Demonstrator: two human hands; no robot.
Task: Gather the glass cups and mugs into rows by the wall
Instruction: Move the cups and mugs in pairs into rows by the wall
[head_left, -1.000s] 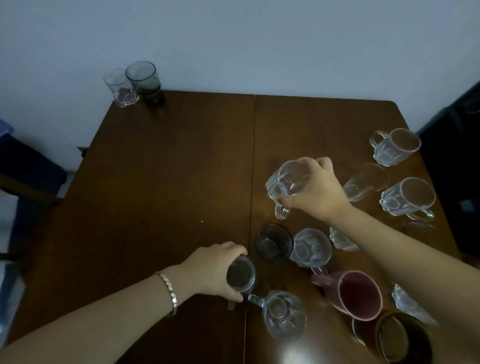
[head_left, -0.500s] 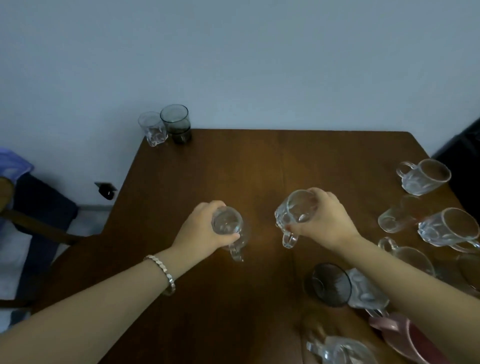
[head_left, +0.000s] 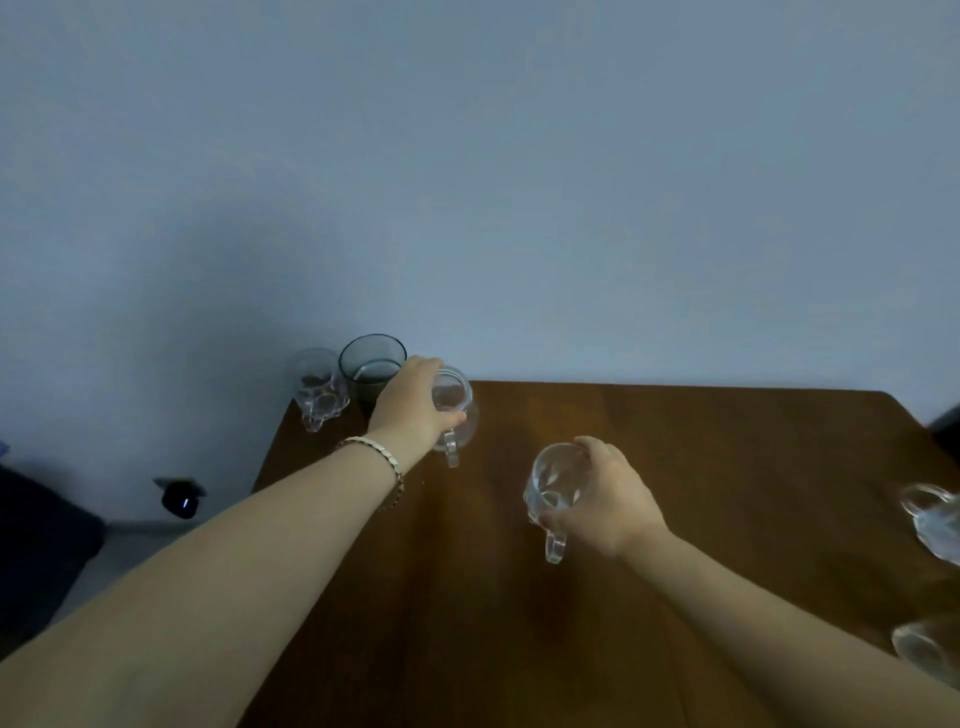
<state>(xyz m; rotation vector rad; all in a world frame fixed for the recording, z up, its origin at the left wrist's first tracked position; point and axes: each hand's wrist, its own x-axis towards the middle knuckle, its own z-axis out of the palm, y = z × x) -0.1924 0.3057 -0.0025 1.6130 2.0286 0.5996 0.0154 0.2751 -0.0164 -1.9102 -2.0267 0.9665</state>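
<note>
My left hand (head_left: 413, 408) grips a clear glass mug (head_left: 457, 410) by its rim at the far left of the brown table (head_left: 701, 467), right beside a dark tinted glass (head_left: 371, 371) and a clear patterned glass (head_left: 318, 387) that stand against the wall. Whether this mug touches the table I cannot tell. My right hand (head_left: 605, 499) holds a second clear glass mug (head_left: 551, 491) above the middle of the table, its handle pointing toward me. Two more clear mugs show at the right edge, one (head_left: 932, 522) higher and one (head_left: 927, 647) lower.
The pale wall (head_left: 519, 208) runs along the table's far edge. A small black object (head_left: 179, 498) and a dark shape, perhaps a chair (head_left: 41, 551), sit off the table's left side. The table's far right corner (head_left: 883, 400) is bare wood.
Both hands have carried their mugs away from me toward the wall. The left mug has reached the two glasses at the far left corner. The view has tilted up, hiding the nearer cups.
</note>
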